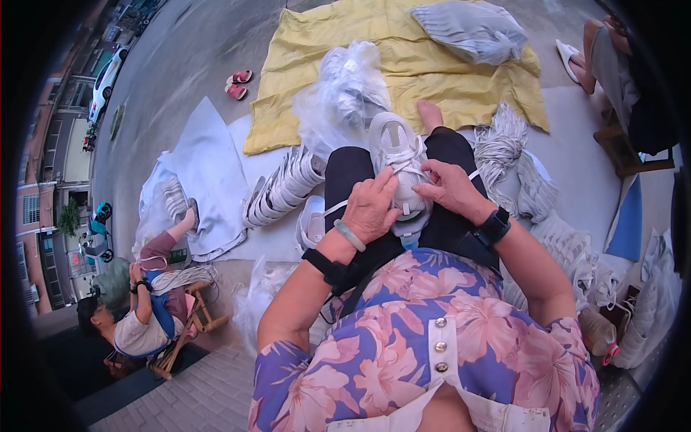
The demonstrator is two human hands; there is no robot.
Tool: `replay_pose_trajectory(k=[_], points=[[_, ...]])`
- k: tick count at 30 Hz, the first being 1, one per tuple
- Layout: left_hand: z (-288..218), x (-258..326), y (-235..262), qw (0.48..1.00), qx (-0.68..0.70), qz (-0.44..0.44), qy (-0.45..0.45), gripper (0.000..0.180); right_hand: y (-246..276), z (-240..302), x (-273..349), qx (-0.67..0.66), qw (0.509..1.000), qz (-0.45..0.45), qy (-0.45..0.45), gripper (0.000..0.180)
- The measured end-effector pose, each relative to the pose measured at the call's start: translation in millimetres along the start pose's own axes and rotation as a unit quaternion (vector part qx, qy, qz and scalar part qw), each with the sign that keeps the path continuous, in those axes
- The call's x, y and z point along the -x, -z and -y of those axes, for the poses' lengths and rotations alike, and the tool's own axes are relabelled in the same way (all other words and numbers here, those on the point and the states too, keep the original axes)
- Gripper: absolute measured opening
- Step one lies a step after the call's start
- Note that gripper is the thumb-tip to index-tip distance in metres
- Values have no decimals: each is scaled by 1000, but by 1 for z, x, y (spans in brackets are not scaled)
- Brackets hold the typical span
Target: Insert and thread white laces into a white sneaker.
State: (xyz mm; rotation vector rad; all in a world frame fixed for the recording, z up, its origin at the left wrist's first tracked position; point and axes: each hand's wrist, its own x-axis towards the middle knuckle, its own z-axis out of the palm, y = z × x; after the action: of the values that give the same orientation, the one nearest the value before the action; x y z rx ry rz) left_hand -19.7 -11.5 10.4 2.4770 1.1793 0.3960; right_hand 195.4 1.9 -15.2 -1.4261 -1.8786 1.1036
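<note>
A white-grey sneaker (394, 137) rests between my thighs, its toe pointing away from me. White shoelace (405, 156) crosses its upper in several rows. At the sneaker's left side my left hand (369, 207), with a bangle at the wrist, is closed with its fingertips at the lacing; a loose lace end sticks out past it to the left. My right hand (453, 189) is curled at the sneaker's right side, thumb and forefinger at the lace, and another lace end shows beyond its knuckles. The pinched parts of the lace are mostly hidden by the fingers.
A row of stacked shoe pieces (284, 187) lies left of my legs, near another white shoe (311, 223). Bundled white laces (500, 144) lie at right. Clear plastic bags (345, 86) sit on a yellow sheet (288, 93) ahead. A co-worker (147, 317) sits at left, another person (612, 79) at right.
</note>
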Motion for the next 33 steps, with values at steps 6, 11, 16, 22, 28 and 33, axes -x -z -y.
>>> replay_pose_trajectory(k=[6, 11, 16, 22, 28, 33], points=[[1, -7, -3, 987, 102, -83, 90, 50, -3, -17, -34, -103, 980, -115, -127, 38], [-2, -25, -6, 988, 65, -84, 116, 43, -17, -11, -53, -53, 984, -115, -127, 37], [-5, -31, -10, 990, 47, -65, 113, 36, -19, -12, -55, -339, 920, -139, -141, 30], [-1, -21, -9, 985, 84, -87, 125, 38, 64, 15, -32, -663, 739, -78, -92, 27], [1, -27, -10, 987, 79, -90, 109, 35, 84, 9, -7, -231, 940, 196, -157, 19], [3, -27, -11, 984, 55, -97, 141, 28, 61, 9, -17, -93, 965, 180, -169, 18]])
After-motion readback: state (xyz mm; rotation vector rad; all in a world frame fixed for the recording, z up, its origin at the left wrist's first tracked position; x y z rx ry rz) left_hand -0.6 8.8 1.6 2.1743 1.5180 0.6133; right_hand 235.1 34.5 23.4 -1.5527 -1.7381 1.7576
